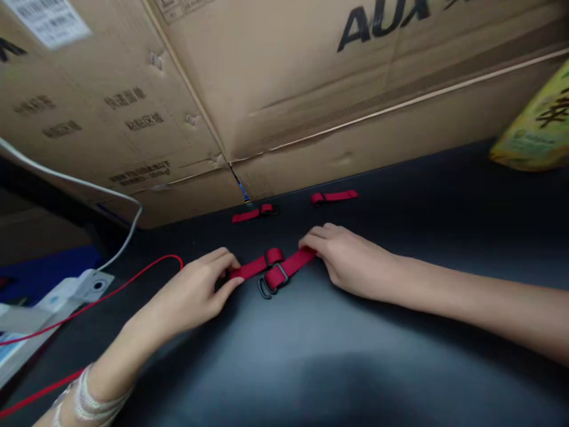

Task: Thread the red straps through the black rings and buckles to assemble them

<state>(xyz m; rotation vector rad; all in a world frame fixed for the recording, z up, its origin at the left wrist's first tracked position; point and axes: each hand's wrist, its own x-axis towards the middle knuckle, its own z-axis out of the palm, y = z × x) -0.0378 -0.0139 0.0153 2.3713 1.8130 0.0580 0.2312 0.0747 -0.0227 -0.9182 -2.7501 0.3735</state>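
Observation:
Two short red straps with black buckles meet in the middle of the dark table. My left hand pinches the outer end of the left red strap between thumb and fingers. The right red strap has its outer end under the closed fingertips of my right hand. Its black buckle and hook lie beside the left strap's looped end. Farther back, two more red straps rest on the table, one at the left and one at the right.
Large cardboard boxes stand along the back of the dark table. A yellow package is at the back right. At the left are a white power strip, a white cable and red cords.

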